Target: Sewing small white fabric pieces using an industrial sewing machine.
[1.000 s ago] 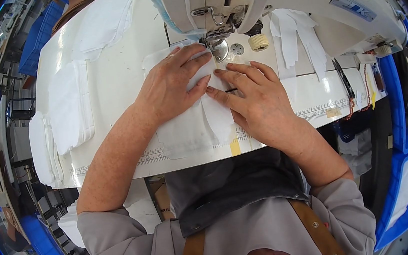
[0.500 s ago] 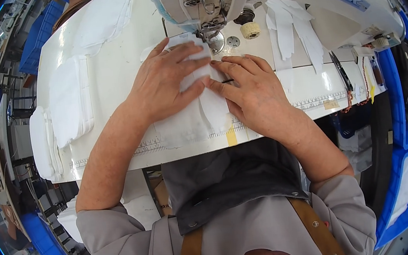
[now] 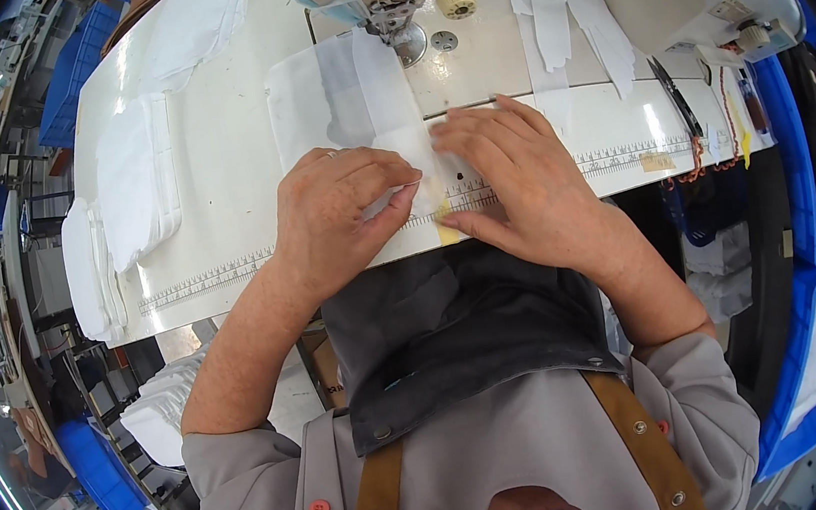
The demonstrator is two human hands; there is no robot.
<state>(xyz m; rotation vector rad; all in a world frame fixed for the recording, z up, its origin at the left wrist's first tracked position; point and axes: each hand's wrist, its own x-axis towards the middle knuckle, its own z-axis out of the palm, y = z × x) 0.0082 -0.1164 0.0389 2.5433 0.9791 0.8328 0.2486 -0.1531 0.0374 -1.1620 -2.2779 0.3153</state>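
A white fabric piece (image 3: 315, 104), partly layered, lies on the sewing table with its far edge beside the presser foot of the sewing machine (image 3: 393, 17). My left hand (image 3: 343, 212) is over its near end, thumb and forefinger pinched together on the near edge of the cloth. Beside it, my right hand (image 3: 515, 177) rests to the right with fingers spread and thumb apart, nothing in its grasp. Its fingertips are near the right edge of the fabric. The fabric under my left palm is hidden.
Stacked white fabric pieces (image 3: 138, 180) lie at the left, with more cloth (image 3: 201, 27) behind. White strips (image 3: 568, 20) and black thread snips (image 3: 677, 98) lie on the right. A printed ruler (image 3: 209, 278) runs along the front edge. Blue bins (image 3: 813, 360) stand at the right.
Both hands have drawn back toward me from the needle area. My left fingers have closed into a pinch, and my right fingers have spread. The fabric's far part is now uncovered.
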